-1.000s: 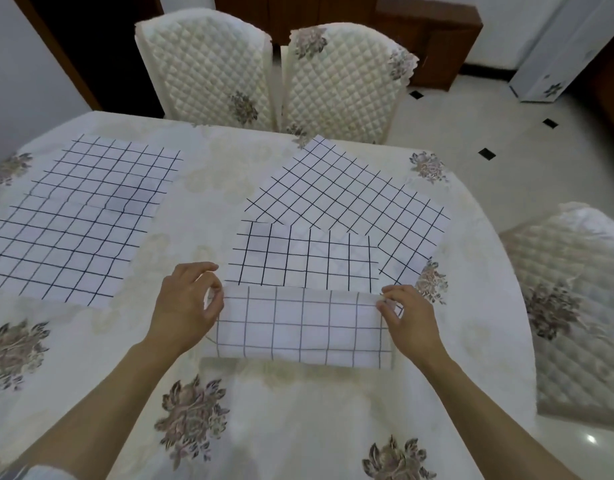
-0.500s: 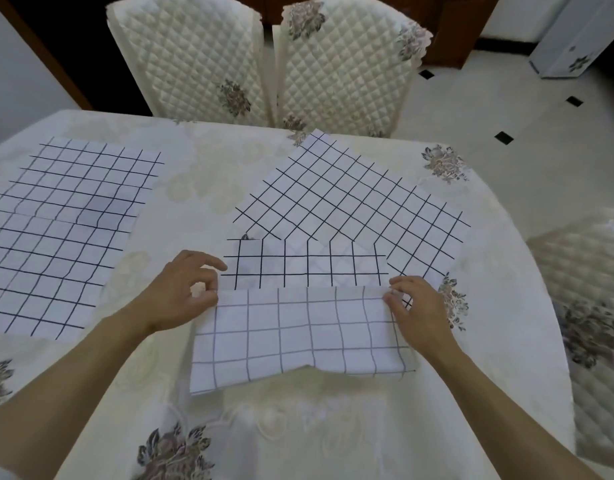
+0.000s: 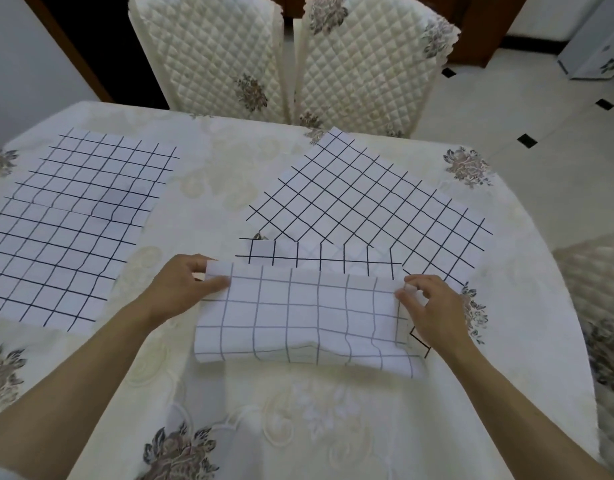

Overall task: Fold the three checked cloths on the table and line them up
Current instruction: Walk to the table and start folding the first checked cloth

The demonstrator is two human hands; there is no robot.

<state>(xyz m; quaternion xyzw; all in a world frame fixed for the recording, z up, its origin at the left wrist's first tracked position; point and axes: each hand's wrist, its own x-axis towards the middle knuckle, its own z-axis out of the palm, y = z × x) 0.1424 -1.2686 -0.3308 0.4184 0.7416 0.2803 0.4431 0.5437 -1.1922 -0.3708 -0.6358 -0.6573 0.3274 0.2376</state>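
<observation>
Three white cloths with dark grid lines lie on the table. The nearest cloth [image 3: 298,317] is partly folded, its near half turned up and over with the paler back showing. My left hand [image 3: 184,287] pinches its upper left corner and my right hand [image 3: 425,306] pinches its upper right corner. A strip of this cloth's face shows beyond the fold edge. The second cloth [image 3: 367,199] lies flat and turned diagonally behind it, overlapped by the near cloth. A third cloth [image 3: 73,220] lies flat on the left side of the table.
A cream tablecloth with floral prints [image 3: 298,427] covers the table. Two quilted chairs [image 3: 281,53] stand at the far edge. Another quilted chair [image 3: 600,306] is at the right. White tiled floor lies beyond the table's right edge.
Both hands have carried the folded edge of the near cloth farther away from me, so less of its face shows beyond the fold. The camera has tilted down slightly.
</observation>
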